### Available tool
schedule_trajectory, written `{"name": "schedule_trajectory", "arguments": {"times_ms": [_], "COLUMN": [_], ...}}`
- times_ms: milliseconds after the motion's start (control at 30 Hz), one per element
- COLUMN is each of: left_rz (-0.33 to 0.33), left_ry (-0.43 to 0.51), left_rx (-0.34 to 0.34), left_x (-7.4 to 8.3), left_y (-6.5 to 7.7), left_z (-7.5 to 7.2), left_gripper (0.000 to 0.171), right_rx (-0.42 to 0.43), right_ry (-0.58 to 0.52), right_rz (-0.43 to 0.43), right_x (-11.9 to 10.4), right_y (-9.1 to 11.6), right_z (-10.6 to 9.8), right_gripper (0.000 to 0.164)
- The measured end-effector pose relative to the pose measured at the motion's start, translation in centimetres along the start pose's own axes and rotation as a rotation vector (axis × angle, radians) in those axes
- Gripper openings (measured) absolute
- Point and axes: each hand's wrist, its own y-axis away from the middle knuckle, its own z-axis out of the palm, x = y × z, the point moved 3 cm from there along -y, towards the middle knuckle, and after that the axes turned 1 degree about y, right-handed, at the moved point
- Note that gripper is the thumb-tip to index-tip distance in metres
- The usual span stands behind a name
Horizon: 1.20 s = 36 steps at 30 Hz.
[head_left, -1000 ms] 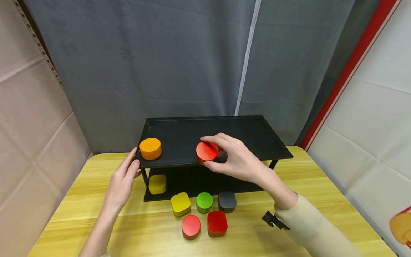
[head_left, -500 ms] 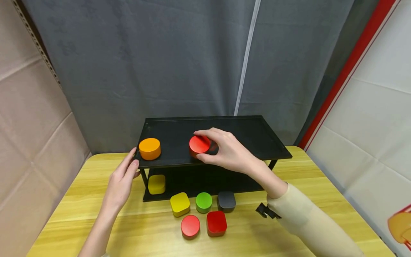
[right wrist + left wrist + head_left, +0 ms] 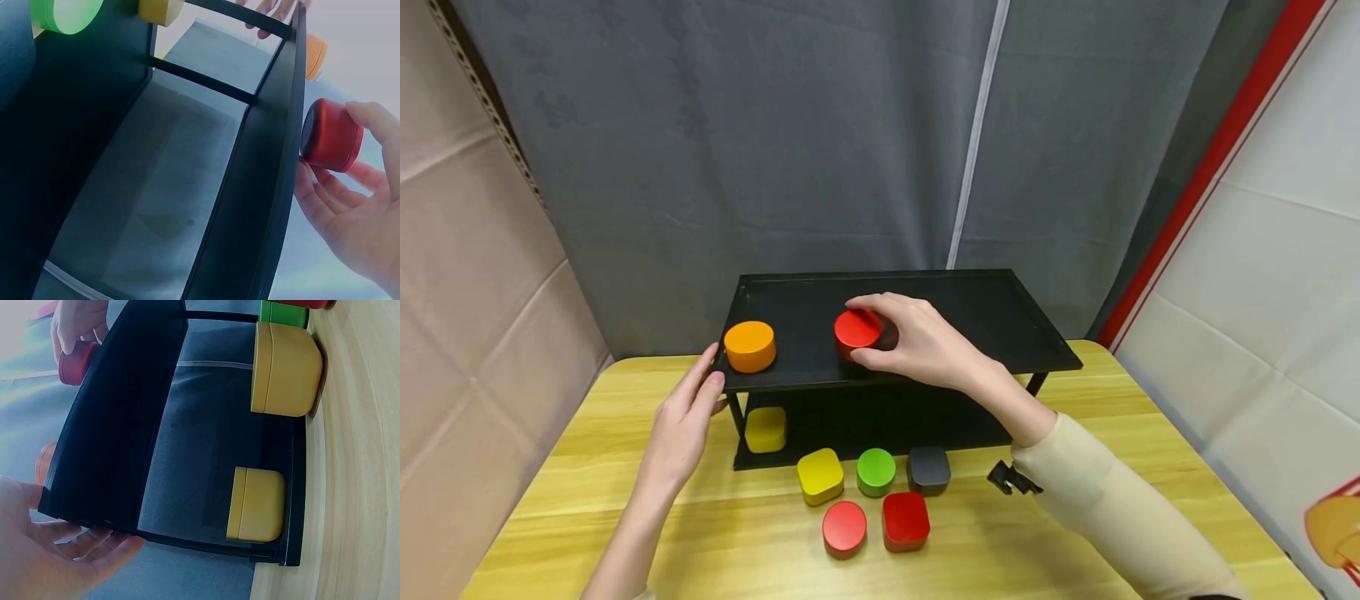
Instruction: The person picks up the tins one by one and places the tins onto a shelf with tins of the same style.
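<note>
- Step in hand, by the look of it: setting the held red box on the top shelf of the black rack, near its front edge, left of the middle.
- Your right grip pinches that box by its sides; can't tell if its base touches the shelf.
- Your left grip carries nothing, fingers fairly straight, touching the rack's front left corner.
- Next move likely calls for you to settle the box flat, then let go without nudging the orange box at that corner.
- Lower shelf: one pale yellow box, front left corner.
- On the table, before the rack's front edge: bright yellow box, green box, grey box; toward the table's near edge, round red box and square red box.
- Seams on both yellows suggest lids; contents hidden.
</note>
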Motion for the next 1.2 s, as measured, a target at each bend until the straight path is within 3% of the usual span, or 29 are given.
{"name": "schedule_trajectory", "arguments": {"times_ms": [333,1200], "left_rz": [0.000,0.009], "left_ry": [0.010,-0.002], "left_rx": [-0.007,0.002], "left_x": [0.1,0.0], "left_y": [0.0,0.0], "left_z": [0.0,0.0], "left_gripper": [0.057,0.057], "right_rx": [-0.038,-0.110], "right_ry": [-0.038,0.016], "right_rz": [0.023,0.058], "right_x": [0.3,0.5], "right_y": [-0.9,-1.4], "right_z": [0.6,1.7], "right_gripper": [0.054,0.052]}}
